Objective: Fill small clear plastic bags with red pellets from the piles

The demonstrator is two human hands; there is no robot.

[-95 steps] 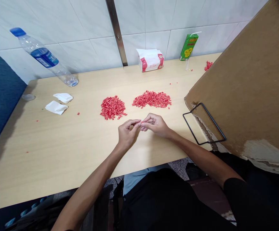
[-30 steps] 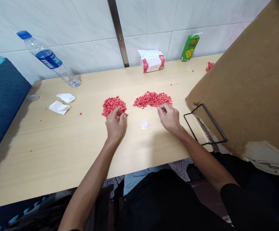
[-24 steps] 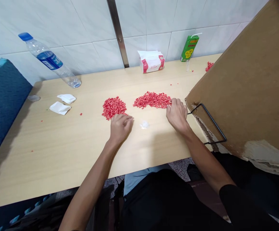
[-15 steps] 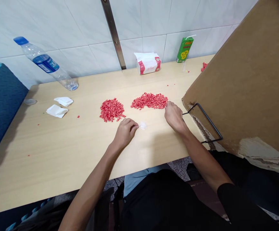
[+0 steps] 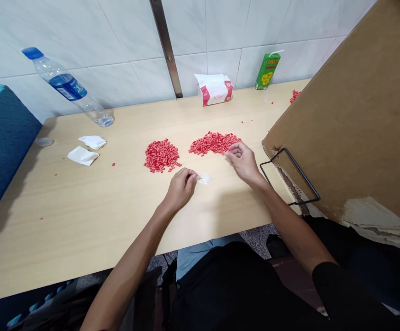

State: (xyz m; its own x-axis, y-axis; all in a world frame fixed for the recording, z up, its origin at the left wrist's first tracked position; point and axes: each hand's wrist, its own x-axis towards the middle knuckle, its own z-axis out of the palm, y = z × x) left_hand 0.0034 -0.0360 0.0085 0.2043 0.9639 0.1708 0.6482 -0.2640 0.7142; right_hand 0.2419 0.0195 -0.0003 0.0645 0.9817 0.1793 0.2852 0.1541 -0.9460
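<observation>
My left hand (image 5: 182, 187) rests low over the table, thumb and forefinger pinched together. Its fingertips are at the edge of a small heap of clear, whitish bits (image 5: 205, 178); whatever lies in the pinch is too small to name. My right hand (image 5: 244, 161) is by the right end of a long pile of small red cylindrical pieces (image 5: 211, 142). Its thumb and forefinger come together in a loose pinch, the other fingers curled; what they hold cannot be made out. A rounder pile of red pieces (image 5: 161, 155) lies beyond my left hand.
A large cardboard sheet (image 5: 330, 110) with a black wire handle (image 5: 303, 177) borders the right side. Along the wall are a leaning plastic bottle (image 5: 69, 87), a tissue pack (image 5: 216, 90) and a green drink carton (image 5: 267, 71). Folded tissues (image 5: 82, 156) lie left; a blue crate (image 5: 5, 147) stands beyond.
My right hand has drawn back slightly left and toward me from the right end of the long red pile, its fingers loosening. My left hand stays by the clear bits.
</observation>
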